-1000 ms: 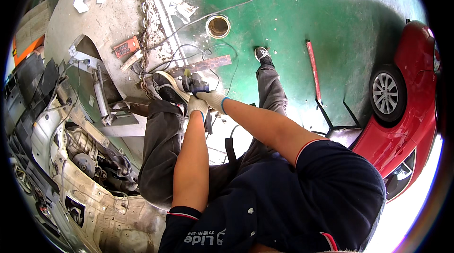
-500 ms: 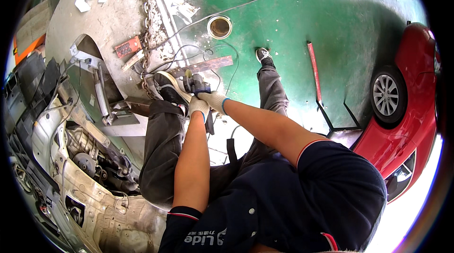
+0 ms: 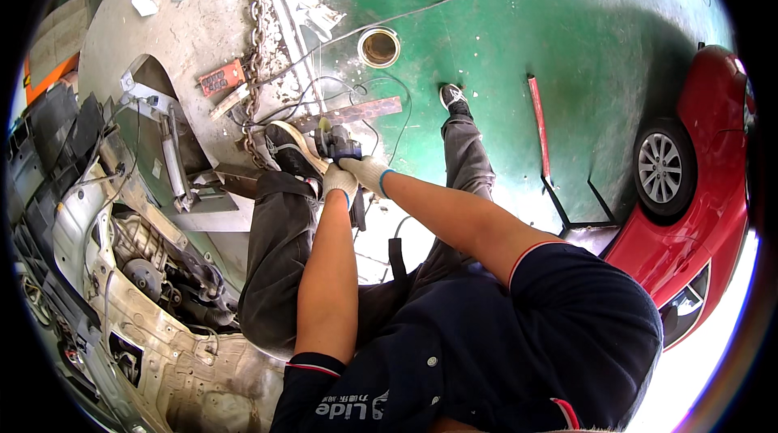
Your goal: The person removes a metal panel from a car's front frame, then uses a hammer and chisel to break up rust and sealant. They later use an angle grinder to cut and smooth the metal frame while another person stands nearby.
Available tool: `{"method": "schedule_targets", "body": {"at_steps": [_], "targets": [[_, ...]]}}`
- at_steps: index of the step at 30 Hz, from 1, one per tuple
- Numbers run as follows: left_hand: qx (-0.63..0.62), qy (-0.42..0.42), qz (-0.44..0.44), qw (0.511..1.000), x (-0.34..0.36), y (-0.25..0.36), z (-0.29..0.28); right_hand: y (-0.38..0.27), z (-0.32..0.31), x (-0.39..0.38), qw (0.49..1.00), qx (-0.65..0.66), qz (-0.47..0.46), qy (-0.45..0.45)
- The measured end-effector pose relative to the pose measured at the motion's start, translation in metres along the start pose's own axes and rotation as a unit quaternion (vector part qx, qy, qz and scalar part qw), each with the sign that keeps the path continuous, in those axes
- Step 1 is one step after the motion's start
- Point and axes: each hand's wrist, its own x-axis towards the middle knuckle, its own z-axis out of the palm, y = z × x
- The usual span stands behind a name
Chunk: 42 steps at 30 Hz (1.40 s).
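Observation:
I sit on the floor with both arms stretched forward. My left hand (image 3: 339, 180) and my right hand (image 3: 367, 171), both in white work gloves, are closed together on a dark power grinder (image 3: 336, 141). The grinder's front end points at a rusty flat metal bar (image 3: 356, 112) lying on the green floor. My left shoe (image 3: 288, 149) rests just left of the tool, and my right leg stretches out to the right of it. A cable runs from the grinder area across the floor.
A round open tin (image 3: 378, 47) stands beyond the bar. A chain (image 3: 258, 28) and an orange-red tool (image 3: 220, 78) lie on the grey concrete. A stripped car body (image 3: 121, 271) is at left, a red car (image 3: 697, 190) at right, and a red-handled stand (image 3: 539, 133) between.

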Motion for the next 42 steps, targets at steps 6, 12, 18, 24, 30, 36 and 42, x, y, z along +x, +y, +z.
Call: {"method": "schedule_targets", "body": {"at_steps": [6,12,18,24,30,36,42], "targets": [[0.013,-0.011,0.038,0.999,0.019,-0.012,0.008,0.000,-0.001,0.003,0.998,-0.045,-0.026,0.020],[-0.101,-0.053,0.038,0.993,0.047,-0.042,0.022,0.004,0.004,0.016,0.998,-0.034,-0.024,0.040],[-0.286,-0.102,0.006,0.953,0.075,-0.064,0.031,0.002,0.008,0.021,0.998,-0.036,-0.011,0.059],[0.028,0.008,0.136,0.990,0.071,-0.058,0.024,-0.005,0.003,0.016,0.995,-0.074,-0.055,0.032],[0.174,0.001,0.141,0.975,0.060,-0.028,0.013,-0.024,-0.001,0.004,0.994,-0.093,-0.042,0.048],[0.085,-0.029,0.096,0.991,0.045,0.001,-0.005,-0.043,-0.001,-0.010,0.993,-0.091,-0.044,0.062],[-0.016,-0.005,0.094,0.995,0.071,-0.007,0.002,-0.050,-0.001,-0.002,0.994,-0.078,-0.055,0.058]]}}
